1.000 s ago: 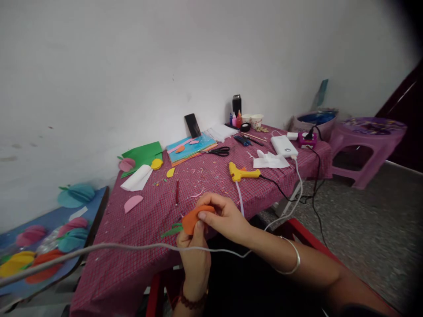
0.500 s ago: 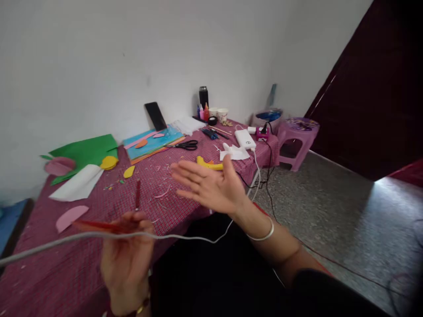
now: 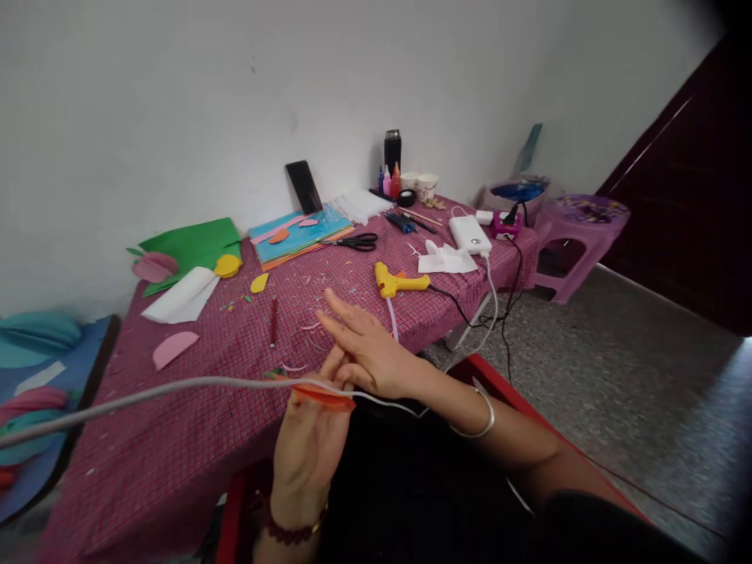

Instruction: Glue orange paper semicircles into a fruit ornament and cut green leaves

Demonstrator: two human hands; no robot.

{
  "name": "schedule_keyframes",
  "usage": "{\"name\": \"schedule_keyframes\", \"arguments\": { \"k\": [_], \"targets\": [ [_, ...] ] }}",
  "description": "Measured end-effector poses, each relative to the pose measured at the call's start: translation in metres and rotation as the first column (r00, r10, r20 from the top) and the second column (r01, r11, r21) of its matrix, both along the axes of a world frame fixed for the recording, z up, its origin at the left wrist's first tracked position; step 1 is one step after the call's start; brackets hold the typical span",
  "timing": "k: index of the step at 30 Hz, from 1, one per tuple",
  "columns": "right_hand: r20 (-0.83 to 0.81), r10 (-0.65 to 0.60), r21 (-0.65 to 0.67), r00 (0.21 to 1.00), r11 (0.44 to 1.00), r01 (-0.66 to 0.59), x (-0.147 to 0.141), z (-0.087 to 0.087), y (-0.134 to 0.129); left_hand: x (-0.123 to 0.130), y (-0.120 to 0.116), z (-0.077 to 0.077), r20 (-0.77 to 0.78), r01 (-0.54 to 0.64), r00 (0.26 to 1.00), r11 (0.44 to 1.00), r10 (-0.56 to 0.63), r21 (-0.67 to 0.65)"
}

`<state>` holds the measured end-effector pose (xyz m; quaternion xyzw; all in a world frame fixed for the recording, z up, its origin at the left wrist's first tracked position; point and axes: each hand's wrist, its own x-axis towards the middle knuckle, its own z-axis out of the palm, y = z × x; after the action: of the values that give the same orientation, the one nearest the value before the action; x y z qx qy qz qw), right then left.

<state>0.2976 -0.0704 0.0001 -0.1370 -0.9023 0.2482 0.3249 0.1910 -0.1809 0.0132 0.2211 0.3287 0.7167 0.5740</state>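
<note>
My left hand (image 3: pixel 309 450) is palm up over my lap, closed on a folded orange paper piece (image 3: pixel 326 398). The white cable (image 3: pixel 235 382) runs across the view in front of it. Above it, my right hand (image 3: pixel 373 352) meets the left fingers, with its index and middle fingers stretched out. Its thumb lies by the left fingertips, and I see nothing held in it. A yellow glue gun (image 3: pixel 403 282) lies on the table just beyond the right hand. A dark red pen (image 3: pixel 273 323) and a pink paper half-round (image 3: pixel 175 348) lie to the left.
Black-handled scissors (image 3: pixel 358 242) lie by stacked coloured sheets (image 3: pixel 294 244). A phone (image 3: pixel 304 186) leans on the wall. A white power bank (image 3: pixel 470 235) sits on the checked tablecloth (image 3: pixel 146 423). A pink stool (image 3: pixel 581 235) stands at right, and paper flowers (image 3: pixel 38 333) lie at far left.
My right hand, held out flat and apart before, has come down against the fingers of my left hand. The left hand has moved right with the orange paper. The view has shifted left.
</note>
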Motion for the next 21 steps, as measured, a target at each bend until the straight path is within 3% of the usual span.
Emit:
{"name": "schedule_keyframes", "arguments": {
  "k": [4, 7, 10, 12, 14, 16, 18, 21],
  "targets": [
    [0.129, 0.036, 0.209, 0.991, 0.976, -0.063, 0.000, 0.007, 0.006, -0.014, -0.009, 0.001, 0.066, 0.022, 0.998, 0.997, -0.018, -0.071],
    [0.157, 0.106, 0.203, 0.982, 0.970, -0.137, 0.008, 0.013, 0.026, -0.017, -0.014, 0.002, 0.056, 0.035, 0.998, 0.994, -0.030, -0.099],
    [0.119, -0.046, 0.065, 0.992, 0.997, 0.039, 0.026, 0.021, 0.052, -0.018, -0.016, 0.007, -0.023, -0.030, 0.999, 0.999, 0.029, -0.029],
    [0.079, -0.211, -0.051, 0.974, 0.975, 0.215, 0.039, 0.026, 0.061, -0.020, -0.013, 0.008, -0.060, -0.102, 0.993, 0.995, 0.103, 0.013],
    [0.052, -0.304, -0.129, 0.951, 0.943, 0.308, 0.049, 0.026, 0.059, -0.023, -0.006, 0.005, -0.073, -0.182, 0.981, 0.983, 0.182, 0.011],
    [0.038, -0.317, -0.184, 0.948, 0.930, 0.319, 0.053, 0.022, 0.047, -0.028, 0.006, -0.003, -0.096, -0.309, 0.947, 0.951, 0.308, -0.003],
    [0.044, -0.278, -0.246, 0.959, 0.928, 0.280, 0.051, 0.014, 0.032, -0.032, 0.019, -0.013, -0.151, -0.470, 0.871, 0.882, 0.468, 0.022],
    [0.030, -0.081, -0.446, 0.996, 0.891, 0.086, 0.039, 0.002, 0.014, -0.038, 0.041, -0.021, -0.237, -0.612, 0.751, 0.784, 0.617, 0.102]
  ]
}}
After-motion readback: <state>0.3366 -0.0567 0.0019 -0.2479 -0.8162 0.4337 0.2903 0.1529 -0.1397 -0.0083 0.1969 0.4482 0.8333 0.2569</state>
